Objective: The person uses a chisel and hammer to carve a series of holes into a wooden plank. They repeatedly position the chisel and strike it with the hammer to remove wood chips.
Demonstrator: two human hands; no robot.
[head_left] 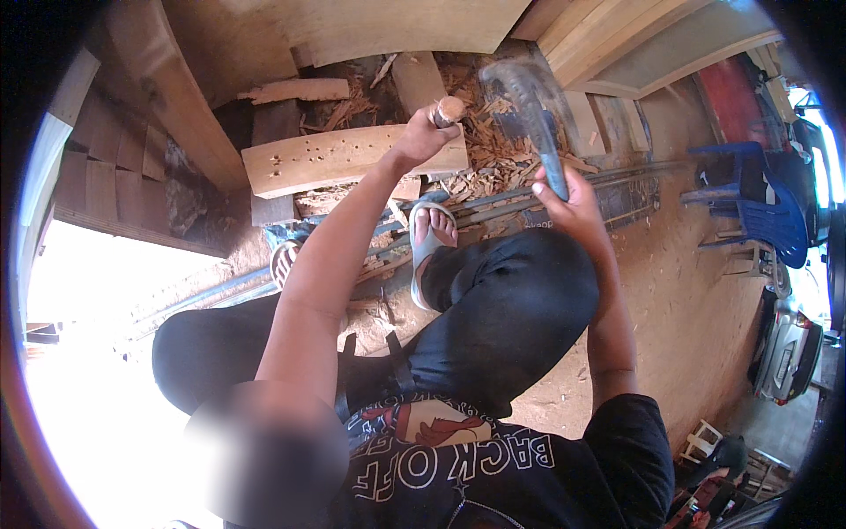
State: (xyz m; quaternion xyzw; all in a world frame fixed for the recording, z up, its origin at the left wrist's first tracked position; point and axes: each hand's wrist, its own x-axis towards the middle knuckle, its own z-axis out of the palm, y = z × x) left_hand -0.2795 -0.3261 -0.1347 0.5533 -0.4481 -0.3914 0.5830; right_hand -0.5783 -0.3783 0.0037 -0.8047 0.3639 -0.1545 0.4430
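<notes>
My left hand (419, 139) grips an upright tool with a round wooden top (450, 109) over a thick plank (326, 159) dotted with several small holes. The tool's lower end is hidden by the hand. To the right, my right hand (568, 198) is closed on the blue handle of a claw hammer (538, 119), whose metal head is raised and blurred by motion. Wood chips (493, 150) lie thick around the plank. My sandalled feet (432, 234) are just below it.
Large wooden panels and beams (203, 132) stand at the top and left. Long thin rods (617, 175) run across the ground. Blue plastic chairs (767, 212) and a silver vehicle (784, 353) are at the right. A pile of assorted objects (723, 476) sits at lower right.
</notes>
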